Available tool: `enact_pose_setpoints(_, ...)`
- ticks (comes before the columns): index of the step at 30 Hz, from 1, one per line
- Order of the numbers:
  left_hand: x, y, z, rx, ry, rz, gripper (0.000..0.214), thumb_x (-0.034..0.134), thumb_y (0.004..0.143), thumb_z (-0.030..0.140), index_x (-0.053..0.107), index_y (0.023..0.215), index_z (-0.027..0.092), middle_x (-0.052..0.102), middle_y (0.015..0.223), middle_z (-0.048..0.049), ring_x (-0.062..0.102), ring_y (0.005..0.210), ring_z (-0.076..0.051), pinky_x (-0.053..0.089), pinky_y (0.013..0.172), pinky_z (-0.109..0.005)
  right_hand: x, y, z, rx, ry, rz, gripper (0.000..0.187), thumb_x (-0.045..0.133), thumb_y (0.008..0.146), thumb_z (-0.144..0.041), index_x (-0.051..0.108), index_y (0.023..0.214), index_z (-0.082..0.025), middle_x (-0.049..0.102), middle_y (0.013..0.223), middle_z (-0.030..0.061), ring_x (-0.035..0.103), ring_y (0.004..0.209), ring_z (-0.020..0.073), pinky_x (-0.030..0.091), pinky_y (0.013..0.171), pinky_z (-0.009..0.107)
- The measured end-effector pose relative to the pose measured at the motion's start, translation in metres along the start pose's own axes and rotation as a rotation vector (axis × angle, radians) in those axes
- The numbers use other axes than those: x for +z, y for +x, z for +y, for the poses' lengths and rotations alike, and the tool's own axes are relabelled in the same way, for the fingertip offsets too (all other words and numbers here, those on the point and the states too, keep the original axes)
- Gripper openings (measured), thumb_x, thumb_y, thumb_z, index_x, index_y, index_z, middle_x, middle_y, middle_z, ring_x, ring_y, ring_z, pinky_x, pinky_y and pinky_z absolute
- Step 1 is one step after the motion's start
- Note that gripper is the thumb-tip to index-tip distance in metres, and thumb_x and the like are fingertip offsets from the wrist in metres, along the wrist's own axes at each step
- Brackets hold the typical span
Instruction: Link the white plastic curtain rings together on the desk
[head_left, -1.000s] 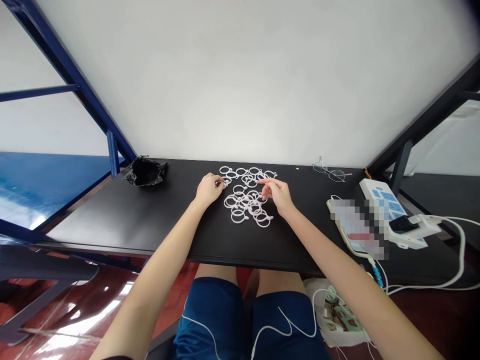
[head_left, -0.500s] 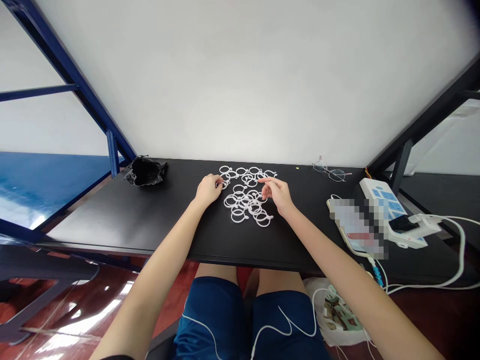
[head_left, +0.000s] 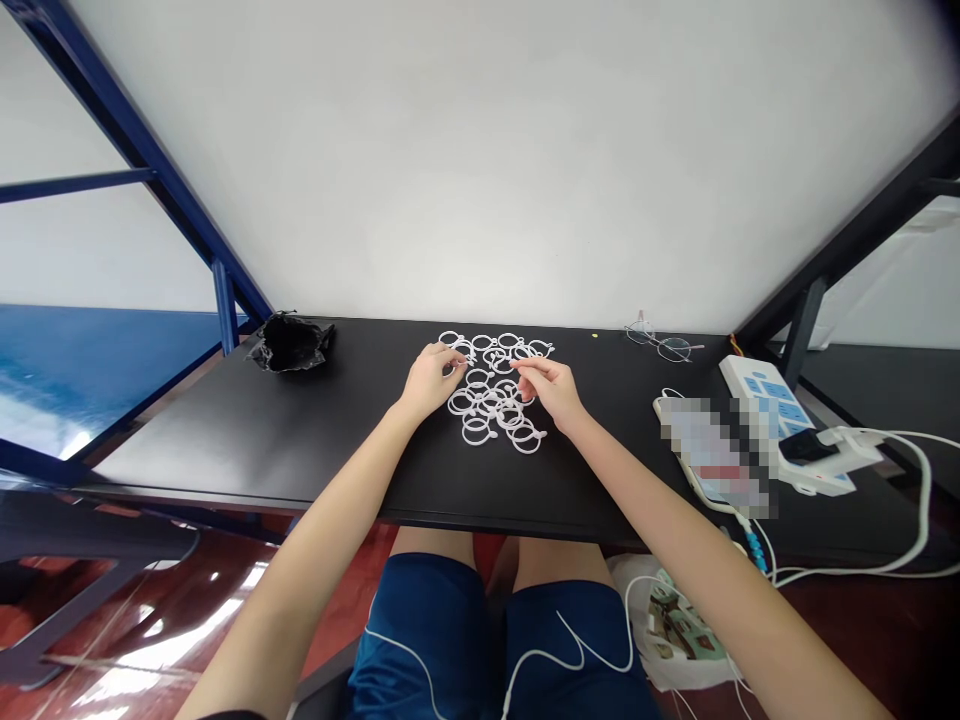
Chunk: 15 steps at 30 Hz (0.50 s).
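Several white plastic rings (head_left: 495,400) lie in a loose pile on the black table (head_left: 300,440), near its far edge. My left hand (head_left: 427,380) rests at the pile's left side, its fingertips pinched on a ring at the pile's upper left. My right hand (head_left: 551,385) hovers over the pile's right side, thumb and forefinger pinched together over the rings. Whether they grip a ring is too small to tell.
A crumpled black bag (head_left: 291,342) sits at the far left of the table. Eyeglasses (head_left: 660,345) lie at the far right. A phone (head_left: 712,450), a white power strip (head_left: 780,420) and white cables (head_left: 900,540) crowd the right end. Blue frame bars (head_left: 225,300) stand at the left.
My left hand has shifted right and slightly away from me, further into the pile. My right hand has edged left toward it, fingers now pinched closer together.
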<state>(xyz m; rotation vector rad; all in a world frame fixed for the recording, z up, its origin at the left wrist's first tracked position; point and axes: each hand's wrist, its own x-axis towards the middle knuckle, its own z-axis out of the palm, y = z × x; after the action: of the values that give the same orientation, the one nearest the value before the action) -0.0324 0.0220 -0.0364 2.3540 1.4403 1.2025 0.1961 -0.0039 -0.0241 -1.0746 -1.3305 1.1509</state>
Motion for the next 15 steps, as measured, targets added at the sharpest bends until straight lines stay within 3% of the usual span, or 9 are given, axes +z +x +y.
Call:
enact_pose_setpoints(3, 0.003, -0.003, 0.015, 0.096, 0.022, 0.018, 0.013, 0.058, 0.089, 0.027, 0.069, 0.089, 0.020, 0.060, 0.092, -0.0065, 0.055, 0.093, -0.022, 0.048, 0.083, -0.035, 0.001, -0.002, 0.005, -0.115, -0.154, 0.004, 0.023, 0.066, 0.074, -0.036, 0.072, 0.086, -0.018, 0.064, 0.065, 0.0013, 0.055, 0.052, 0.0119, 0.048, 0.051, 0.026)
enact_pose_setpoints(9, 0.001, -0.007, 0.035, 0.220, -0.021, -0.014, 0.008, 0.059, 0.088, 0.024, 0.066, 0.086, 0.020, 0.053, 0.131, -0.0090, 0.049, 0.121, -0.026, 0.048, 0.093, -0.039, 0.009, -0.011, 0.002, -0.452, -0.460, -0.040, 0.028, 0.066, 0.079, -0.035, 0.070, 0.103, -0.022, 0.066, 0.090, 0.0059, 0.062, 0.075, 0.0176, 0.054, 0.061, 0.030)
enact_pose_setpoints(15, 0.005, -0.008, 0.034, 0.288, -0.111, -0.022, 0.006, 0.058, 0.087, 0.022, 0.064, 0.084, 0.020, 0.059, 0.127, -0.0081, 0.053, 0.118, -0.023, 0.048, 0.098, -0.038, 0.012, -0.014, 0.004, -0.550, -0.522, -0.090, 0.018, 0.060, 0.086, -0.031, 0.071, 0.097, -0.024, 0.067, 0.094, 0.0065, 0.062, 0.084, 0.0204, 0.053, 0.065, 0.032)
